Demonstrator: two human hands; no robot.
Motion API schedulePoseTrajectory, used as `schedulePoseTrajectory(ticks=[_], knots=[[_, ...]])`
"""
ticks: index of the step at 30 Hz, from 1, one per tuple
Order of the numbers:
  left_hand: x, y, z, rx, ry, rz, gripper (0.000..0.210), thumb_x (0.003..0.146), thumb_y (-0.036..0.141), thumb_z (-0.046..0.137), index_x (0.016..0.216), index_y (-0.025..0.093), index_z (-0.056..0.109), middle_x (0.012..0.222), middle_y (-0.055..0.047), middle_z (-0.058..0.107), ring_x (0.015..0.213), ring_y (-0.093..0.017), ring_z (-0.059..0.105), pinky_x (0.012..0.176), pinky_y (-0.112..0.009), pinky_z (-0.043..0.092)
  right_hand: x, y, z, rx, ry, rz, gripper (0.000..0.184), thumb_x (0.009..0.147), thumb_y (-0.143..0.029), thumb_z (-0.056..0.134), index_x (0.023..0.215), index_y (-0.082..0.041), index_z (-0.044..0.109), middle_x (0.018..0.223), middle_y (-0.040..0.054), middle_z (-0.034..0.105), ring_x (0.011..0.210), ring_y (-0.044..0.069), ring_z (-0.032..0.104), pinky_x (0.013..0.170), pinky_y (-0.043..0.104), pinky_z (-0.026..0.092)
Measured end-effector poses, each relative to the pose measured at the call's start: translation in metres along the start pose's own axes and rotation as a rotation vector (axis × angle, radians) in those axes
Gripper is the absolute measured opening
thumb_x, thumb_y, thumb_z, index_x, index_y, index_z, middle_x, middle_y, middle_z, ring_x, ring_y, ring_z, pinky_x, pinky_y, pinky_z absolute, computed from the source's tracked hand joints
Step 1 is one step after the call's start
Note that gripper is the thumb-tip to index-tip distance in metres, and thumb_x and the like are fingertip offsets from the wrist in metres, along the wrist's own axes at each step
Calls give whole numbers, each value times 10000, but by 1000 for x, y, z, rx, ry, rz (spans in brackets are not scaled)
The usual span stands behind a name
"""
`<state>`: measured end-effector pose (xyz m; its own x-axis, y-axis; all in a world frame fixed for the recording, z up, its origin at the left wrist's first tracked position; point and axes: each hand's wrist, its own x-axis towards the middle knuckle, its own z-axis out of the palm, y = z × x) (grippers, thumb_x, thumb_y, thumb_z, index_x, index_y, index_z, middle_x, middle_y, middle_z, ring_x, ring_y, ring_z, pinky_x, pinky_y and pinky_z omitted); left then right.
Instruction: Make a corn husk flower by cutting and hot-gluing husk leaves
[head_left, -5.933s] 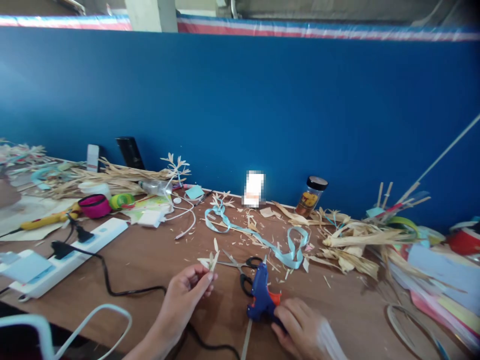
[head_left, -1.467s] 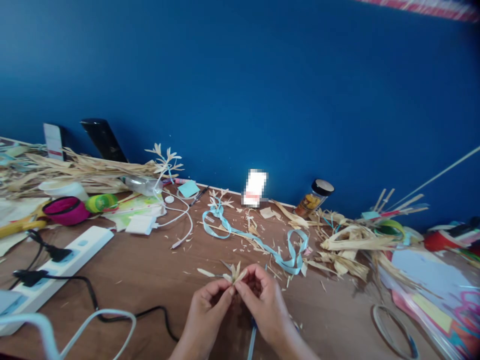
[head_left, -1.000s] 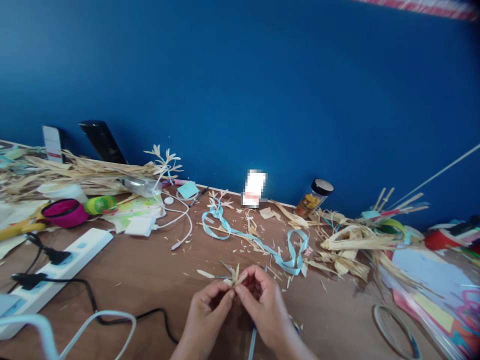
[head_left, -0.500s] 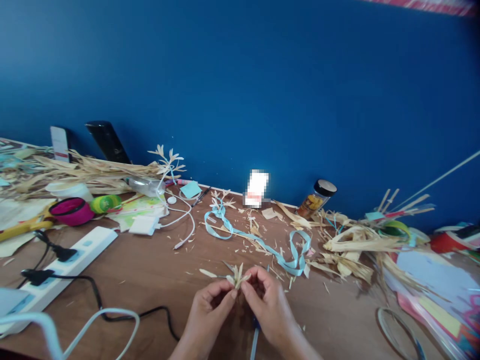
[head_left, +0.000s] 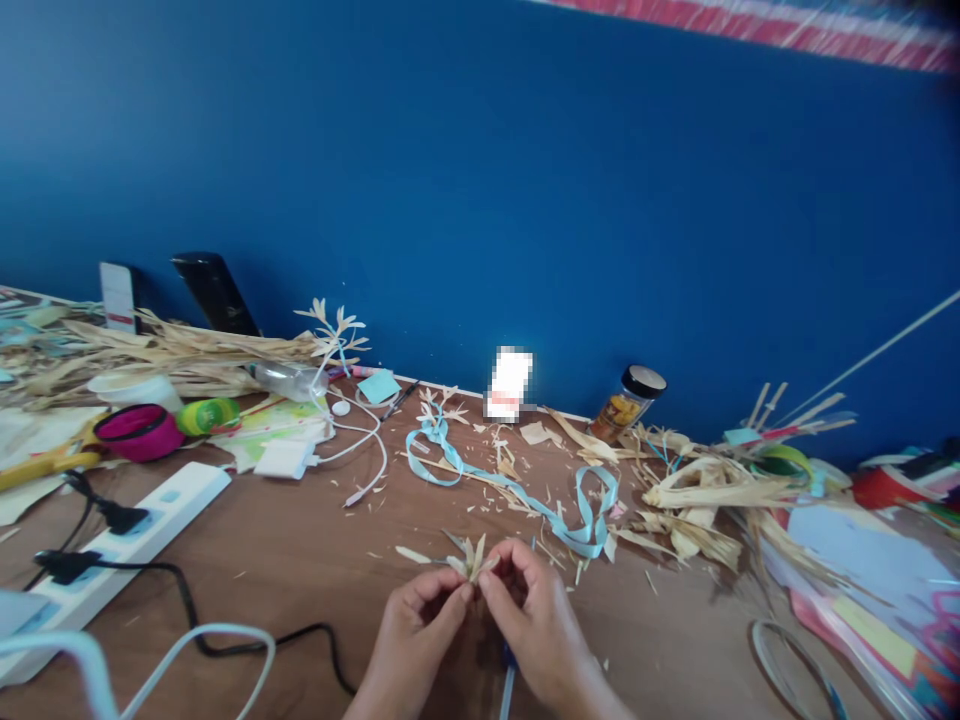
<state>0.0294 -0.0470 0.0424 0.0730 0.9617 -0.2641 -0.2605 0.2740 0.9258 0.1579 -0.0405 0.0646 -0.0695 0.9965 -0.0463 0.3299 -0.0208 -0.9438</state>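
Note:
Near the front middle of the table, a small pale flower of dried husk strips point(head_left: 472, 562) is pinched between both hands. My left hand point(head_left: 421, 622) is closed, thumb and forefinger on the flower's left side near its base. From the right, my right hand point(head_left: 534, 618) pinches the same flower, its fingers curled. The flower's base is hidden by the fingertips. A loose husk petal point(head_left: 412, 554) lies just left of the flower. Partly under my right hand is a thin blue-and-white stick-like thing point(head_left: 508, 680), its kind unclear.
A light blue ribbon point(head_left: 525, 490) winds across the table among husk scraps. Dried husks point(head_left: 697, 485) and a jar point(head_left: 626, 405) stand at right. On the left lie a power strip point(head_left: 161, 515), black and white cables, a pink pouch point(head_left: 140, 432) and more husks.
The camera view has tilted up slightly, so more of the pink-and-white strip at the top shows. Both hands keep their pinch on the flower, with only a tiny shift of the fingers.

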Motion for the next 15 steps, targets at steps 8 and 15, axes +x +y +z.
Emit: schedulePoseTrajectory(ticks=[8, 15], knots=[[-1, -5, 3, -32, -5, 20, 171, 633, 325, 697, 636, 155, 684, 567, 5, 623, 552, -114, 520, 537, -181, 399, -4, -3, 0, 0, 33, 6, 90, 805, -229, 485, 730, -180, 490, 654, -16, 530, 603, 132, 515, 568, 216, 416], [1, -10, 0, 0, -28, 14, 160, 651, 318, 685, 690, 163, 693, 640, -12, 656, 612, -141, 552, 584, -204, 421, -8, -1, 1, -2, 58, -6, 94, 809, -243, 480, 738, -181, 475, 656, -15, 525, 607, 131, 509, 577, 219, 417]])
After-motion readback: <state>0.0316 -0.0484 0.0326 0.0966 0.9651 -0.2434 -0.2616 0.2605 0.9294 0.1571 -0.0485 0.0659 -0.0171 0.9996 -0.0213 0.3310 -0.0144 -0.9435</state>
